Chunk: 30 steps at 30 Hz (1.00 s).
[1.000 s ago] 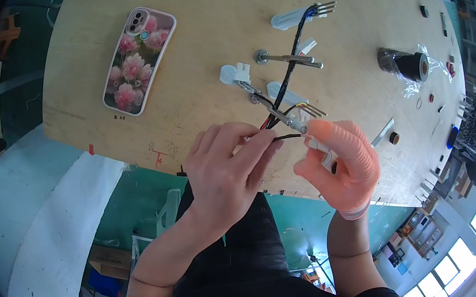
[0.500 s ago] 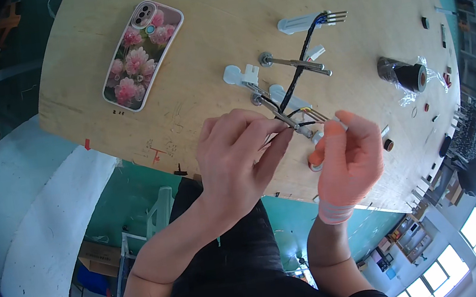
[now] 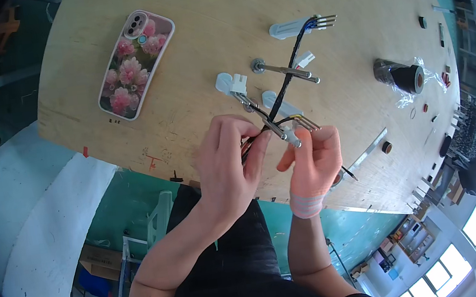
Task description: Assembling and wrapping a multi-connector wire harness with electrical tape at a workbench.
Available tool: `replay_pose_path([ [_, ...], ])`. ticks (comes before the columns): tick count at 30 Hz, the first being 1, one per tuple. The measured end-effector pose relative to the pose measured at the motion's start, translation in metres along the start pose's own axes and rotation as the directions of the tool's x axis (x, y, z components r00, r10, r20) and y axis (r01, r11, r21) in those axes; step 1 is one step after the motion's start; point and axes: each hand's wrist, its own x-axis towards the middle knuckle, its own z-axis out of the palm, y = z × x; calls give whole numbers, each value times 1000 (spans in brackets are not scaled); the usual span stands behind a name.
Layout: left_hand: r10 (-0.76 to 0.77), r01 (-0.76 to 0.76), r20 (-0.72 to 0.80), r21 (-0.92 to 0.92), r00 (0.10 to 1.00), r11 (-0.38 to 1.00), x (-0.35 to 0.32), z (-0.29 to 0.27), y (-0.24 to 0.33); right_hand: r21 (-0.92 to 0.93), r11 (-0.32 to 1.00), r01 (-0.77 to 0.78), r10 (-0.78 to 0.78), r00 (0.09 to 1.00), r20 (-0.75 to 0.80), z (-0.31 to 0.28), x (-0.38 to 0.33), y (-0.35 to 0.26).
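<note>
Mid-step, frame centre: fitting wire ends of black braided cable harness (image 3: 284,85) with metal pins.

Left hand (image 3: 229,163) pinched shut on loose black wires; right hand (image 3: 311,160), pink-gloved, fingertips closed on small white connector (image 3: 292,137). Harness runs to upper right across pale plywood tabletop (image 3: 221,24). Next move, by judgement: steady alignment, fine push.

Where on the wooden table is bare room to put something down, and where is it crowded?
Bare wood lies between the phone and the white clips, and also between the metal rod and the black tape roll. It is crowded around the black cable, down to the left hand and right hand holding its ends.
</note>
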Motion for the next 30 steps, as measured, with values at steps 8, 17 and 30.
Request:
replay_pose_path([
  [8,-224,328,525,-114,821,938,-12,-39,-6,-61,990,-130,144,892,429,-15,-14,-4],
  [17,-79,13,328,200,941,980,-52,-21,-22,236,953,-193,-3,768,640,27,-4,25],
  [30,-291,269,497,118,817,956,22,-22,23,285,867,-409,88,688,720,17,-21,46],
])
